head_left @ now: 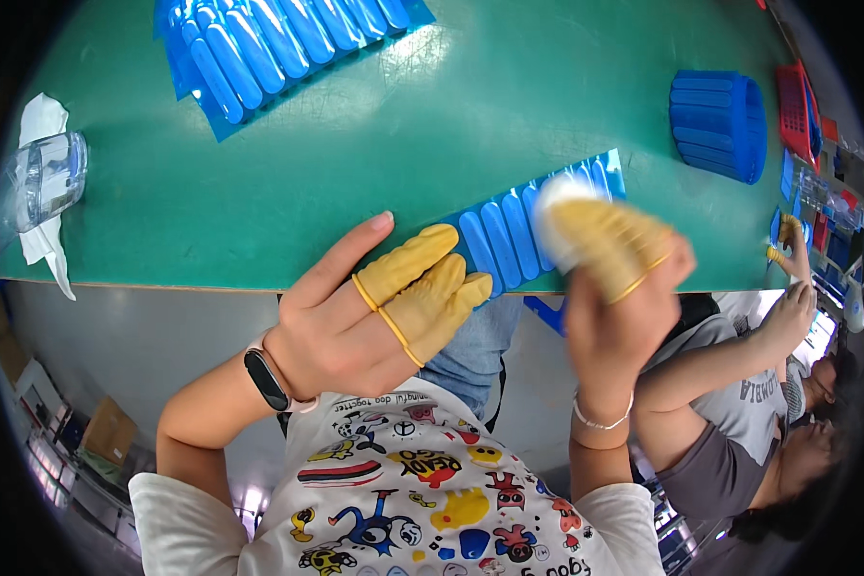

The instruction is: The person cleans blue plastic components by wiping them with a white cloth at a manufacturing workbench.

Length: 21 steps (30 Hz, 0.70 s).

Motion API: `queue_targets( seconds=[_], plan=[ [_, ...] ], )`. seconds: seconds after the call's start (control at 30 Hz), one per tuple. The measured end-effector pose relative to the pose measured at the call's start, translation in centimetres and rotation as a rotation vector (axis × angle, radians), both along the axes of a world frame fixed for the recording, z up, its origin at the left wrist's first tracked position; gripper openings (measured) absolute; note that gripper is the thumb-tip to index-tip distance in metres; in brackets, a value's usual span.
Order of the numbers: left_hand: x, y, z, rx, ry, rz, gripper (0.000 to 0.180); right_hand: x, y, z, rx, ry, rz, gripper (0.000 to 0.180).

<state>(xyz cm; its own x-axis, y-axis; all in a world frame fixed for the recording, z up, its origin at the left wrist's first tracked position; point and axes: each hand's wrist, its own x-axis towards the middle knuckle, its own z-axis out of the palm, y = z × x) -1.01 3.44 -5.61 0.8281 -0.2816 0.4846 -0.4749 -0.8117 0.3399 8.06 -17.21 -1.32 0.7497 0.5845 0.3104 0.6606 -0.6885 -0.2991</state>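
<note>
A blue plastic strip with a row of raised, rounded bars point(499, 238) lies slantwise at the table's front edge. My left hand point(341, 317) rests on its left end, fingers stretched out flat, with yellow finger cots on several of them. Over the strip's right part, my right hand point(629, 293) is closed on a white wad of wipe point(553, 219), which appears to touch the bars. That hand's fingers also wear yellow cots and are smeared by motion, as is the wad.
More blue ribbed strips point(278, 48) lie overlapping at the far left. A clear plastic container point(53, 178) with white tissue point(43, 245) stands at the left edge. Far right are a blue ribbed ring point(706, 120) and a red basket point(795, 115). A co-worker's hand point(789, 305) is at the right.
</note>
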Motion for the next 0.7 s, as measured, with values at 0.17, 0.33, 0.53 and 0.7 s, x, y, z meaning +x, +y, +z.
queue_targets(
  seconds=[0.17, 0.33, 0.53, 0.7],
  plan=[
    [0.3, 0.3, -0.3, 0.014, -0.018, -0.008, 0.027, -0.1, -0.2, 1.1, -0.029, 0.009, 0.068, 0.036],
    [0.4, -0.3, 0.2, -0.012, -0.060, -0.014, 0.028, 3.0, -1.9, -0.6, 0.018, -0.112, -0.214, 0.031],
    [0.7, 0.2, 1.5, -0.155, 0.048, -0.041, 0.030, -1.0, -2.7, 0.4, 0.748, 0.250, -0.157, 0.032],
    [1.5, -0.4, 4.4, -0.273, 0.041, -0.095, 0.034, -5.8, -5.2, 0.1, 1.690, 1.032, -0.102, 0.026]
  ],
)
